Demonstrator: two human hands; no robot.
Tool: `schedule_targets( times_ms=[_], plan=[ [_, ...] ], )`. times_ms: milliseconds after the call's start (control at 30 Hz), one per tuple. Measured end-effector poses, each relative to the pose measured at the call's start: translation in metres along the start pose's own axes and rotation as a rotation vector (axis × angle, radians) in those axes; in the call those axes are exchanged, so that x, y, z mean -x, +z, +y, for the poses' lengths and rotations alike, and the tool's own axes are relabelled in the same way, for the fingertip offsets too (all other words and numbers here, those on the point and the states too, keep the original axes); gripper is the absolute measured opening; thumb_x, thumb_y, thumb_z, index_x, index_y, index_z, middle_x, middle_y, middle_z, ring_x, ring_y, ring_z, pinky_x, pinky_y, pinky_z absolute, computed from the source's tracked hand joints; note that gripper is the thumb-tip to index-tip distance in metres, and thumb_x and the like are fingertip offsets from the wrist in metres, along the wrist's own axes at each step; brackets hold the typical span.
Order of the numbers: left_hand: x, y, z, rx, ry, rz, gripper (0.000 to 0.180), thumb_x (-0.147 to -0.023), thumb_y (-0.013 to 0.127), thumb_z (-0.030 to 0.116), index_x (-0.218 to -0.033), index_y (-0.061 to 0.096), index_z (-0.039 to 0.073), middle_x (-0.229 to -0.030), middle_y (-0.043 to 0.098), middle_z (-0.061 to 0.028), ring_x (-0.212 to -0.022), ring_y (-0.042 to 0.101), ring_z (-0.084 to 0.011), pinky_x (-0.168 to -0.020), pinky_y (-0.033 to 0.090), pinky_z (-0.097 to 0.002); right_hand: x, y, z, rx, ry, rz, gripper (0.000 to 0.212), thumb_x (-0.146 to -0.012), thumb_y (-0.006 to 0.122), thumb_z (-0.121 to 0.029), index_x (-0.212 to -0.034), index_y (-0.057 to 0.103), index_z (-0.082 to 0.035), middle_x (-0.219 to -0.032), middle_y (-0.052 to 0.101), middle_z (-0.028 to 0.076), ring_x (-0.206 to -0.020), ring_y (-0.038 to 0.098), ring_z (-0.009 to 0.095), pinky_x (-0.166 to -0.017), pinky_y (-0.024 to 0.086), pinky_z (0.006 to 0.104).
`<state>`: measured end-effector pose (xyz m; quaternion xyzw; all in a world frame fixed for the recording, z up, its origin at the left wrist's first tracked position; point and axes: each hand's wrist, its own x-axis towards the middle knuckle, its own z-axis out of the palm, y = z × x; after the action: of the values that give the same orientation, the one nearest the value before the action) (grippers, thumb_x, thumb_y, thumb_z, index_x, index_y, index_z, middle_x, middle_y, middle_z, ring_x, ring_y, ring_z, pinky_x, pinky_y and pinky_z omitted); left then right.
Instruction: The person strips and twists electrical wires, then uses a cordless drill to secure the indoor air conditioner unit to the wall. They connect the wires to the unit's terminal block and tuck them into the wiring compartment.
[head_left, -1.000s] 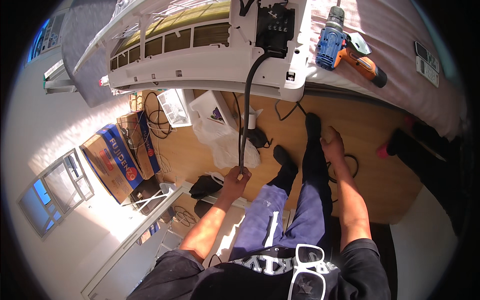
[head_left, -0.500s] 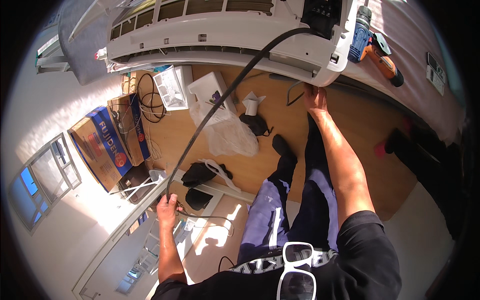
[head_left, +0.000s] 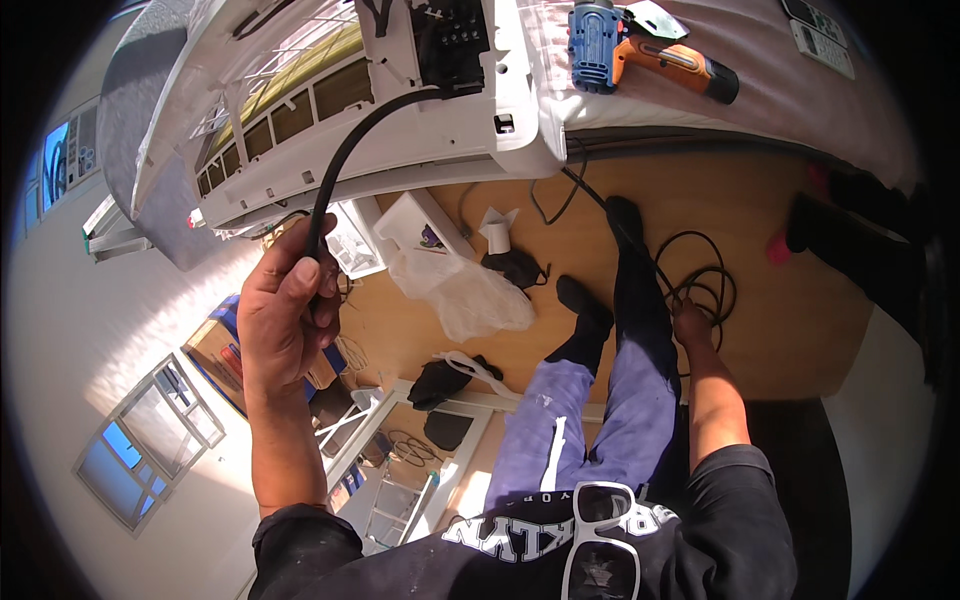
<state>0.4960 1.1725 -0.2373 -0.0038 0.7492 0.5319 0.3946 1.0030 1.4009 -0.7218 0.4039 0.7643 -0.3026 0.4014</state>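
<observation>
My left hand is closed around a thick black cable, thumb on top. From there the cable arches up into the open terminal compartment of a white air conditioner indoor unit with its front cover raised. My right hand is lower down, beside my right leg, with its fingers closed on black cable. Loose loops of that cable lie around it on the wooden floor, and a length runs up from it under the unit's right corner. My right fingertips are partly hidden.
A blue and orange cordless drill and a remote control rest on the pinkish bedding. On the floor are a plastic bag, white foam packaging, a paper roll and cartons. Another person's dark-clothed legs are at right.
My left hand has moved up the cable, closer to the unit. My right hand has left the unit's lower corner and come down to the cable loops by my leg. The view has shifted.
</observation>
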Motion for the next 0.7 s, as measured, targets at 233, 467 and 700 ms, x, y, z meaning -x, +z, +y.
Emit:
schedule_targets(
  times_ms=[233,467,700],
  plan=[
    [-0.089,0.053,-0.059,0.035,0.027,-0.095,0.034,-0.106,0.069,0.017,-0.137,0.064,0.001,-0.088,0.062,0.0001,-0.072,0.06,-0.0097,-0.065,0.053,-0.0255,0.089,0.003,0.097,0.266,0.351,-0.309,0.041,-0.109,0.056,-0.032,-0.142,0.061,-0.007,-0.139,0.07,0.017,-0.126,0.067,0.043,-0.105,0.05,0.0661],
    [0.036,0.021,-0.241,0.073,-0.141,0.03,0.017,-0.109,0.066,0.018,-0.11,0.069,0.001,-0.09,0.068,-0.0035,-0.084,0.063,-0.0137,-0.081,0.05,-0.0296,-0.013,-0.023,-0.025,-0.255,-0.064,-0.109,0.049,-0.091,0.077,-0.036,-0.125,0.073,-0.001,-0.126,0.074,0.025,-0.119,0.071,0.04,-0.103,0.055,0.0457],
    [0.199,0.008,-0.358,-0.273,-0.534,0.113,0.038,-0.108,0.067,0.04,-0.11,0.071,0.003,-0.086,0.065,-0.0019,-0.083,0.06,-0.0123,-0.078,0.05,-0.0317,-0.094,-0.154,-0.313,-0.543,-0.754,0.259,0.067,-0.089,0.082,-0.028,-0.148,0.055,-0.01,-0.145,0.065,0.022,-0.132,0.065,0.035,-0.106,0.054,0.047]
  ],
)
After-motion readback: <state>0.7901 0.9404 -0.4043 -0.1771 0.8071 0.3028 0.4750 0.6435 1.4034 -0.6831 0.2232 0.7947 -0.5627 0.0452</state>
